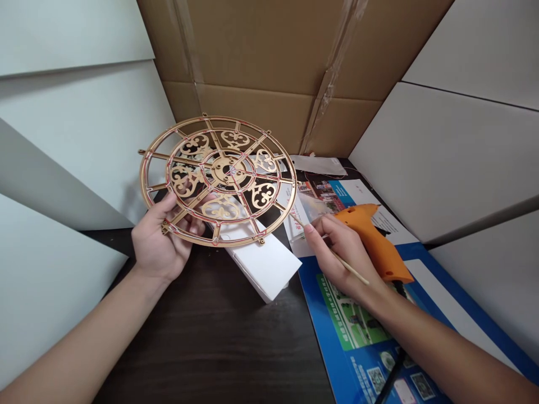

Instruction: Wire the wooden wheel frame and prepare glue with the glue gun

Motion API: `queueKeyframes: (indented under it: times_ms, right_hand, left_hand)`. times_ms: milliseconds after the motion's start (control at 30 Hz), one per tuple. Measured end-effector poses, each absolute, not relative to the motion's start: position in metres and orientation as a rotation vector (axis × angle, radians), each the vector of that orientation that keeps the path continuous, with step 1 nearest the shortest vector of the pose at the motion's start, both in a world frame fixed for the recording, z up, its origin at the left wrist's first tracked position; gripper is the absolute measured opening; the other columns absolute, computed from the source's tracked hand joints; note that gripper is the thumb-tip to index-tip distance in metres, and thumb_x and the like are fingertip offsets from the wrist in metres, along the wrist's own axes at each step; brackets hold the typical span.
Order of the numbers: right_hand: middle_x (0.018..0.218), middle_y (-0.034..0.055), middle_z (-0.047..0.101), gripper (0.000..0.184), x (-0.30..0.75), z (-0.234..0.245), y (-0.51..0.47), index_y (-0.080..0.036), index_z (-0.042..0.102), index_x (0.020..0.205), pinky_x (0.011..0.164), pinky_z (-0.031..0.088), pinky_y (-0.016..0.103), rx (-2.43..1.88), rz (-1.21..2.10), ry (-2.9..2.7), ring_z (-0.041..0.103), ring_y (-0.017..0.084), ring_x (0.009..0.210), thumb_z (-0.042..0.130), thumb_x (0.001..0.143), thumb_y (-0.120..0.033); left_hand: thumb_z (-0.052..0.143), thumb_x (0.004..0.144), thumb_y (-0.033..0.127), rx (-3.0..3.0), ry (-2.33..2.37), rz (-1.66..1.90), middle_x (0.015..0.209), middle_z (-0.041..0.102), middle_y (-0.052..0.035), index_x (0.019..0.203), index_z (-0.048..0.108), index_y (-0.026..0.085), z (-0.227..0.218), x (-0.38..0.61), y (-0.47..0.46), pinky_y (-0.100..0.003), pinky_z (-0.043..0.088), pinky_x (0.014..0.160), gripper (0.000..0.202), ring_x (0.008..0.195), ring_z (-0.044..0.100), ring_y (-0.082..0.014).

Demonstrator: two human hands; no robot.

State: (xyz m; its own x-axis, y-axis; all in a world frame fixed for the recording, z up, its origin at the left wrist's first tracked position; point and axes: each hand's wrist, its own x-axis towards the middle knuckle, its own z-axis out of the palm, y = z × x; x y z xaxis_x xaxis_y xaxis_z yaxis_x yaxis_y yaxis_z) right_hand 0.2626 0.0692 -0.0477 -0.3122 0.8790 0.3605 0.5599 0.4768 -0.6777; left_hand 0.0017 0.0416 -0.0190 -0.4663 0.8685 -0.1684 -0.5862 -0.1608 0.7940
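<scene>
My left hand (162, 238) grips the lower left rim of a gold-coloured openwork wheel (227, 171), thumb on top and fingers beneath. The wheel is held up and tilted, with spokes, scrolled heart-shaped ornaments and thin red and white wire along its rings. In my right hand (337, 241) a thin wooden stick (351, 269) is pinched between thumb and fingers. The stick's far end is close to the wheel's right rim; whether it touches I cannot tell. A white box (267, 264) lies below the wheel, partly hidden by it.
An orange tool (377, 241), apparently a glue gun, lies beside my right hand with a black cord (391, 376). Beneath it is a blue printed sheet (324, 331) on the dark table (202, 342). Cardboard (261, 50) stands behind, and white panels (467, 134) enclose the sides.
</scene>
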Motion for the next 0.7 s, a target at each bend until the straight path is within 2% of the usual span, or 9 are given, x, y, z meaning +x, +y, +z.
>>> queueKeyframes:
  times_ms: [233, 400, 533, 700]
  right_hand:
    - [0.071, 0.0024, 0.051, 0.042, 0.262, -0.048, 0.069, -0.021, 0.041, 0.067, 0.065, 0.036, 0.033, -1.217, 0.589, -2.016, 0.049, 0.017, 0.067, 0.049, 0.101, -0.044]
    - [0.075, 0.0015, 0.061, 0.033, 0.263, -0.055, 0.068, -0.021, 0.050, 0.090, 0.065, 0.042, 0.033, -1.351, 0.805, -1.864, 0.057, 0.018, 0.068, 0.043, 0.103, -0.051]
    - [0.078, 0.0001, 0.063, 0.019, 0.265, -0.062, 0.069, -0.022, 0.050, 0.103, 0.063, 0.044, 0.032, -1.334, 0.890, -1.804, 0.058, 0.017, 0.068, 0.047, 0.101, -0.041]
    - [0.085, 0.0019, 0.066, 0.013, 0.265, -0.066, 0.071, -0.022, 0.051, 0.101, 0.071, 0.047, 0.033, -1.291, 0.910, -1.745, 0.061, 0.017, 0.075, 0.049, 0.099, -0.034]
  left_hand:
    - [0.032, 0.103, 0.014, 0.420, 0.973, 1.798, 0.063, 0.064, -0.0028, 0.081, 0.073, 0.013, -0.019, 0.001, 0.040, -0.023, 0.042, 0.041, 0.047, 0.046, 0.048, -0.0110]
    - [0.036, 0.100, 0.016, 0.415, 1.003, 1.804, 0.065, 0.067, -0.0044, 0.081, 0.072, 0.013, -0.022, -0.001, 0.042, -0.023, 0.043, 0.040, 0.041, 0.044, 0.048, -0.0114]
    - [0.038, 0.097, 0.014, 0.367, 1.010, 1.860, 0.060, 0.062, -0.0054, 0.078, 0.072, 0.011, -0.022, -0.001, 0.043, -0.022, 0.041, 0.037, 0.039, 0.043, 0.047, -0.0115]
    - [0.037, 0.098, 0.014, 0.355, 1.030, 1.856, 0.065, 0.063, -0.0077, 0.077, 0.073, 0.011, -0.021, 0.002, 0.045, -0.022, 0.038, 0.037, 0.041, 0.044, 0.047, -0.0115]
